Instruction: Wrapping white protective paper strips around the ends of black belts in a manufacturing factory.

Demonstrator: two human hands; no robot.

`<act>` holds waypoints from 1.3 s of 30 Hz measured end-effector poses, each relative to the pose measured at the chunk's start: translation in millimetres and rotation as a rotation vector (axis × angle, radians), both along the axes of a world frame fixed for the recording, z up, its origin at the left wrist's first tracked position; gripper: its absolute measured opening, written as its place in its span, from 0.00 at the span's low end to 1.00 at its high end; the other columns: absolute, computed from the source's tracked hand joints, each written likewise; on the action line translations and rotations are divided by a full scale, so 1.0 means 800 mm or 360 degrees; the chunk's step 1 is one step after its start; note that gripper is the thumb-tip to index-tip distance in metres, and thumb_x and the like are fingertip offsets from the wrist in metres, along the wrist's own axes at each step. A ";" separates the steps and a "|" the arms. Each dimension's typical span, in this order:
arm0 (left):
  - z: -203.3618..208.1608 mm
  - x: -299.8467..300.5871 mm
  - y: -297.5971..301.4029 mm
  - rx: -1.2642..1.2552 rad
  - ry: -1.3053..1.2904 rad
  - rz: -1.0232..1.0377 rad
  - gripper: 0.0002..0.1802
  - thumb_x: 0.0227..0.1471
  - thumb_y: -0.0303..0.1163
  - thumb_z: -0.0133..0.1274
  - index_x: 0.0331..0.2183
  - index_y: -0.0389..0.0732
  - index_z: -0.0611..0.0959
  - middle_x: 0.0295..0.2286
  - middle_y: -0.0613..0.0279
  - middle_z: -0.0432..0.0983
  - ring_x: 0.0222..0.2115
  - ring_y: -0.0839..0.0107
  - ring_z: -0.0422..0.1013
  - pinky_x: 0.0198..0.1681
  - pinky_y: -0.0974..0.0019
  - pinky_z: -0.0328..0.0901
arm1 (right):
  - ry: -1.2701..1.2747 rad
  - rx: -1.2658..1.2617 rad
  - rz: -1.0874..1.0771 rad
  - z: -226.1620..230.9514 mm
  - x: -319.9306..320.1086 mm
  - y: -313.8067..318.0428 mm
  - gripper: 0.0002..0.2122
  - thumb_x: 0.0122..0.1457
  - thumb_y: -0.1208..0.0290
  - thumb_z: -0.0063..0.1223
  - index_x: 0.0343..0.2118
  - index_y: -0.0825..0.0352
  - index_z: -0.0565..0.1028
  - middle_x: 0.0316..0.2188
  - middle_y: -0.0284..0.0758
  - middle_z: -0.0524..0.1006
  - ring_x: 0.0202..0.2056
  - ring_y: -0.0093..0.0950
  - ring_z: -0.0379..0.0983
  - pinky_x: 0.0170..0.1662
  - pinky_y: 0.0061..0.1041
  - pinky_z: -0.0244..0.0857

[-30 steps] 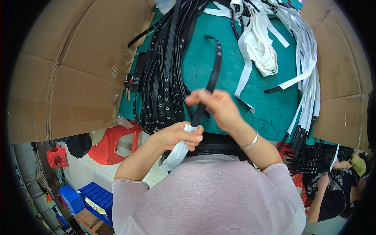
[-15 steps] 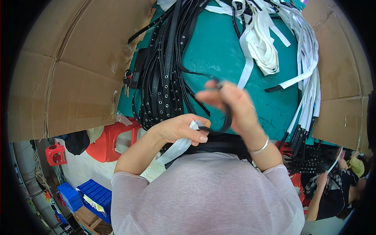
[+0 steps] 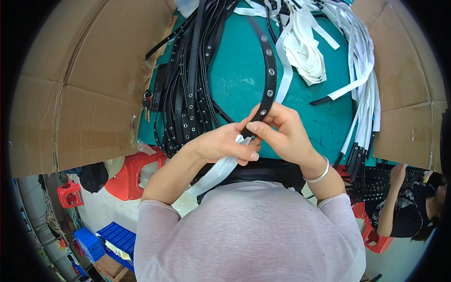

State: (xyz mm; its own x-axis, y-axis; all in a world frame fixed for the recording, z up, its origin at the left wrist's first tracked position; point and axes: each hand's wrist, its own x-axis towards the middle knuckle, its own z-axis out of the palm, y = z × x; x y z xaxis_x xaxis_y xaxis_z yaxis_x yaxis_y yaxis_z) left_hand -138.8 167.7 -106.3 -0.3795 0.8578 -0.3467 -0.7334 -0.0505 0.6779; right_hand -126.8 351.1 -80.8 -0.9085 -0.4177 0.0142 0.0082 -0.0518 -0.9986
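Note:
My left hand [image 3: 224,142] is closed around the upper end of a flat white strip [image 3: 217,175], which hangs down towards my lap. Between the thumb and fingers of my right hand [image 3: 289,134] is a black belt [image 3: 270,73] with a row of metal eyelets. The belt's lower end meets the top of the white strip where both hands come together; whether it goes inside the strip is hidden by my fingers. From there the belt arches up and away over the table, its far end blurred. A bracelet circles my right wrist.
A pile of black eyelet belts [image 3: 190,89] lies left on the green table [image 3: 239,66]. Bundled white strips [image 3: 305,58] and white-covered belts [image 3: 364,94] lie right. Cardboard walls [image 3: 98,89] flank both sides. Keys [image 3: 147,101] rest at left. Another person [image 3: 406,207] works at lower right.
My right hand has come down and inward to meet my left. The belt, a blurred loop before, now stands up with its eyelets showing. The view has shifted slightly.

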 end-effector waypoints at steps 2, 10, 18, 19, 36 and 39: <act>0.001 0.002 0.003 0.0207 0.0029 0.0119 0.44 0.40 0.31 0.62 0.55 0.37 0.57 0.34 0.59 0.66 0.33 0.72 0.66 0.37 0.67 0.64 | -0.0159 -0.0241 -0.0150 -0.001 -0.001 0.004 0.04 0.55 0.77 0.52 0.33 0.71 0.72 0.28 0.36 0.78 0.29 0.19 0.73 0.31 0.16 0.67; -0.027 0.036 -0.049 -0.0035 0.0322 -0.0161 0.19 0.57 0.44 0.45 0.35 0.35 0.76 0.24 0.62 0.74 0.26 0.74 0.70 0.33 0.69 0.64 | -0.0139 -0.0332 -0.0463 0.014 -0.022 0.039 0.08 0.55 0.74 0.50 0.36 0.71 0.74 0.27 0.39 0.78 0.25 0.19 0.73 0.26 0.14 0.66; -0.014 0.014 -0.020 -0.0216 0.0483 -0.0099 0.19 0.56 0.46 0.46 0.29 0.38 0.75 0.21 0.68 0.68 0.22 0.80 0.65 0.30 0.73 0.63 | -0.0053 -0.0047 -0.0209 0.014 -0.012 0.037 0.05 0.52 0.77 0.55 0.30 0.71 0.76 0.29 0.37 0.78 0.30 0.19 0.72 0.33 0.17 0.65; -0.014 0.010 -0.018 -0.0211 0.0488 -0.0106 0.19 0.56 0.46 0.46 0.29 0.38 0.75 0.21 0.68 0.68 0.22 0.80 0.65 0.30 0.73 0.63 | 0.0004 -0.0016 -0.0151 0.006 -0.007 0.032 0.05 0.51 0.77 0.56 0.30 0.71 0.76 0.30 0.38 0.78 0.32 0.19 0.72 0.35 0.18 0.65; -0.004 -0.009 0.009 -0.0351 0.0556 -0.0046 0.19 0.56 0.46 0.46 0.27 0.39 0.76 0.20 0.70 0.68 0.22 0.80 0.64 0.30 0.74 0.60 | -0.0271 -0.0545 -0.0496 -0.016 -0.006 0.038 0.15 0.55 0.74 0.51 0.45 0.74 0.68 0.39 0.41 0.75 0.41 0.27 0.72 0.46 0.28 0.65; 0.012 -0.036 0.018 -0.0410 0.0723 0.0320 0.17 0.55 0.43 0.47 0.30 0.38 0.78 0.22 0.66 0.72 0.23 0.79 0.67 0.30 0.73 0.62 | -0.0452 -0.0295 -0.0187 -0.046 0.011 0.004 0.18 0.56 0.71 0.51 0.48 0.74 0.65 0.44 0.43 0.72 0.45 0.27 0.69 0.50 0.28 0.63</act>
State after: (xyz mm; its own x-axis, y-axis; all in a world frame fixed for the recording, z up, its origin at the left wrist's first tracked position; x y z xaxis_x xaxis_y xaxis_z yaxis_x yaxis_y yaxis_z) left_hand -168.0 181.9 -96.9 -0.6871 0.6623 -0.2989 -0.3575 0.0499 0.9326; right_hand -117.9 354.1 -117.9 -0.9287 -0.3242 -0.1799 0.2672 -0.2489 -0.9309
